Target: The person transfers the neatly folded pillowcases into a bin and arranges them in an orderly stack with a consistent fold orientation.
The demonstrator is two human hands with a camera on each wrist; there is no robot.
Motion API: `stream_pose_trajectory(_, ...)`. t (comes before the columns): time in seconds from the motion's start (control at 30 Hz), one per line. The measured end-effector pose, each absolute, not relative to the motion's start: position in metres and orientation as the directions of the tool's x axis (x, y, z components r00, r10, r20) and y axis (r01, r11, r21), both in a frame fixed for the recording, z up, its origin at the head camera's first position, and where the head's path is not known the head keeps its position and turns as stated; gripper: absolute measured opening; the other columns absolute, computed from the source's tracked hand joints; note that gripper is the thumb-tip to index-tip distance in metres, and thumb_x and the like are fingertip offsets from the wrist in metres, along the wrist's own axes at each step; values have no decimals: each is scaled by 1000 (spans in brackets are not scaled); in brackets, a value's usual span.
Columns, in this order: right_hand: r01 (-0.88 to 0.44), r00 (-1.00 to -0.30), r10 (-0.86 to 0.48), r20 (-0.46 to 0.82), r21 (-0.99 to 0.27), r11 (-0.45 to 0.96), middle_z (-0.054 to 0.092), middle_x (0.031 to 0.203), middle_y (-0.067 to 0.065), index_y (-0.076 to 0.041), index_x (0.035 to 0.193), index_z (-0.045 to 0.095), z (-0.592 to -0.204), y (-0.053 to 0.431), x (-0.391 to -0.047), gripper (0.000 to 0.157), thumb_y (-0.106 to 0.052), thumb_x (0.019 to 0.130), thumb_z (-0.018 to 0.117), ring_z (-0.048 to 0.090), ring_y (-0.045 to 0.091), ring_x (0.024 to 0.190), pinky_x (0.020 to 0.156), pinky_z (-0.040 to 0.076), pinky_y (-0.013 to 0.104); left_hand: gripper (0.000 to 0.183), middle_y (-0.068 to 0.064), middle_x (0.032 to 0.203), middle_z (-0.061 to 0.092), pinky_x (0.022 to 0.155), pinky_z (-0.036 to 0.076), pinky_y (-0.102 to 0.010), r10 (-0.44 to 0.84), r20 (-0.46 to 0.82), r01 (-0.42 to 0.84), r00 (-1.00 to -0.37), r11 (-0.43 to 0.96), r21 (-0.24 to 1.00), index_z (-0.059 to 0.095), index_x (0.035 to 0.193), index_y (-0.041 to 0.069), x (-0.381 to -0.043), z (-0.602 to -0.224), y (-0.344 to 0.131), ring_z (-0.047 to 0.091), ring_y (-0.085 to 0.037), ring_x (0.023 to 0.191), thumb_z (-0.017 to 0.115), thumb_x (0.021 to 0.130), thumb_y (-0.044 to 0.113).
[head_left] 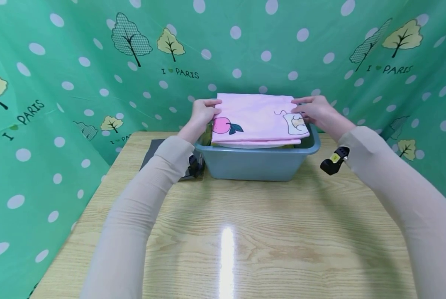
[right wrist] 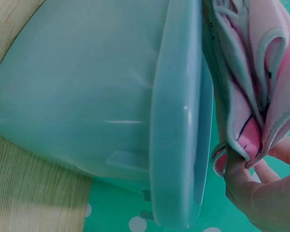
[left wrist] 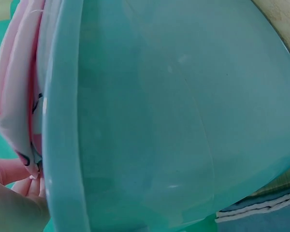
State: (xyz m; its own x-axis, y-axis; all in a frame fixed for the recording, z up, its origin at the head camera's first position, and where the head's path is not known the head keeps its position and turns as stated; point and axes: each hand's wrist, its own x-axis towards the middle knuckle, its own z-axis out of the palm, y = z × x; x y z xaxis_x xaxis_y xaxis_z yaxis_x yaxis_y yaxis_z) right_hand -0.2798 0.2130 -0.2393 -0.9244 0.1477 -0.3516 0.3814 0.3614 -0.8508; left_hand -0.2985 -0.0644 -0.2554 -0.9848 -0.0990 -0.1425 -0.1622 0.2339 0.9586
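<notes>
A folded pink cloth [head_left: 258,118] printed with a peach lies level over the mouth of a blue-green plastic bin [head_left: 250,166]. Its left edge is pinched by my left hand [head_left: 203,112], thumb and fingers on either side in the left wrist view. On the opposite edge, my right hand [head_left: 318,110] grips the layered folds, which show stacked in the right wrist view. Beneath the cloth, a pale and yellowish layer peeks out above the bin's front rim. Most of the bin's inside is hidden under the cloth.
A dark folded cloth [head_left: 153,147] lies on the wooden table [head_left: 267,232] left of the bin, partly behind my left forearm. A green polka-dot curtain [head_left: 245,50] hangs close behind the bin and along both sides. Black wrist cameras sit on both cuffs.
</notes>
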Motion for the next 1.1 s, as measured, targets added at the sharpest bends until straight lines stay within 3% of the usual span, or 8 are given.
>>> stream_pose_trajectory(0.63, 376, -924, 87, -373, -844, 382, 46, 100, 1, -16, 134, 39, -252, 217, -282, 47, -14, 89, 53, 47, 8, 69, 63, 42, 17, 45, -2, 135, 39, 78, 44, -22, 18, -186, -168, -982, 351, 921, 51, 126, 17, -303, -267, -69, 44, -15, 98, 49, 86, -3)
stream_pose_trajectory(0.83, 356, -927, 41, -373, -842, 405, 43, 104, 1, -16, 136, 36, -254, 219, -281, 50, -9, 89, 50, 47, 7, 70, 66, 41, 18, 50, -5, 136, 38, 65, 39, -22, 50, -177, -148, -983, 358, 922, 48, 128, 14, -301, -270, -68, 44, -16, 96, 47, 83, -8)
stream_pose_trajectory(1.1, 340, -932, 28, -362, -845, 412, 42, 107, 2, -15, 136, 35, -257, 218, -282, 49, -8, 90, 48, 46, 9, 74, 68, 41, 20, 51, -5, 136, 38, 67, 41, -21, 51, -178, -145, -983, 380, 913, 47, 129, 13, -301, -272, -66, 44, -16, 100, 46, 83, -9)
